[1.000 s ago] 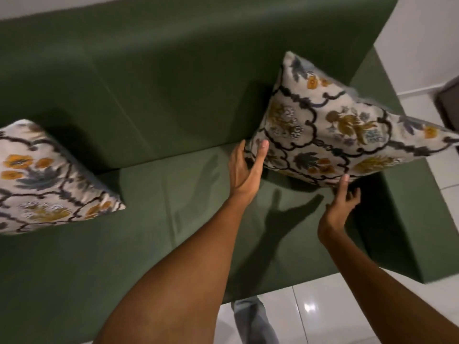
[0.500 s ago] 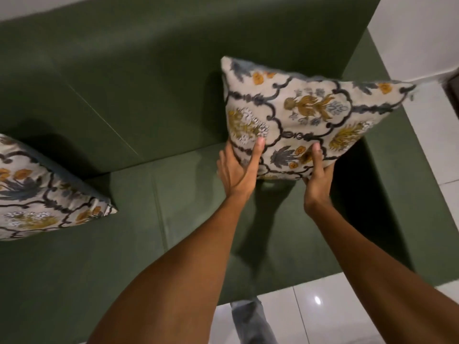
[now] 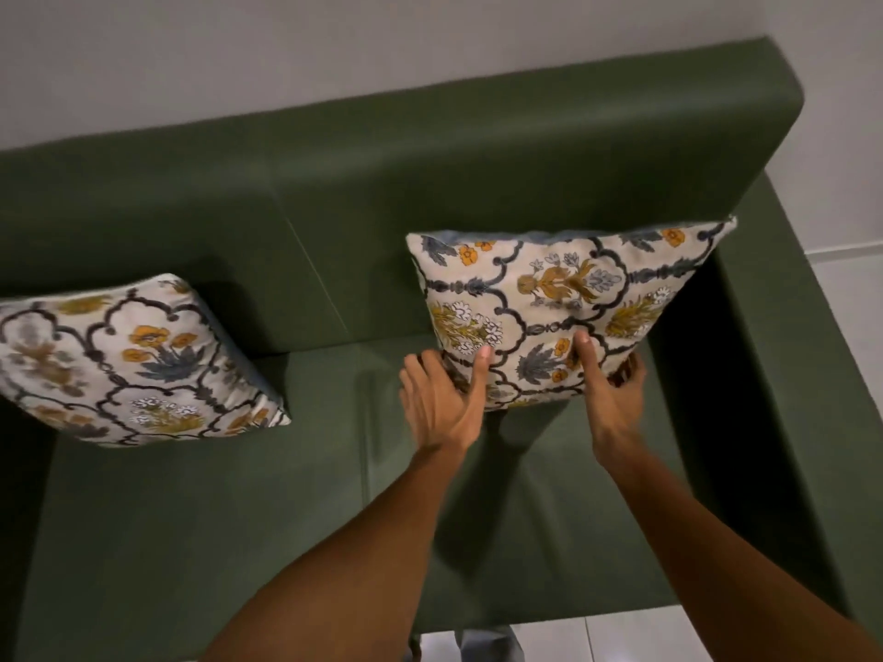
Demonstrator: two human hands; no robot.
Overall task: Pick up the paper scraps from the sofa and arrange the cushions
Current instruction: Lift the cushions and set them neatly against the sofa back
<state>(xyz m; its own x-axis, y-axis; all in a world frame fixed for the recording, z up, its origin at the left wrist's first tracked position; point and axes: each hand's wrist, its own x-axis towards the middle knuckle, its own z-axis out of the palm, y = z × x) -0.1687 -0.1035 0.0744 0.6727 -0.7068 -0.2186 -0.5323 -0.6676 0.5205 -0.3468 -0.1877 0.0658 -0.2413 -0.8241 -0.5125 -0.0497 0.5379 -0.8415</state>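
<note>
A floral cushion (image 3: 564, 298) stands upright against the backrest on the right side of the dark green sofa (image 3: 239, 494). My left hand (image 3: 442, 403) grips its lower left corner, thumb on the front face. At its lower right edge my right hand (image 3: 611, 394) holds it, thumb on the front and fingers behind. A second floral cushion (image 3: 129, 360) leans against the backrest at the sofa's left end, untouched. No paper scraps show on the seat.
The sofa's right armrest (image 3: 783, 365) stands just right of the held cushion. A pale wall (image 3: 334, 50) runs behind the backrest. White floor tiles (image 3: 850, 327) lie right of the sofa and along its front edge.
Both hands have turned the right cushion from a tilted position by the armrest to upright and square against the backrest. The view has risen, showing the wall and more of the left cushion.
</note>
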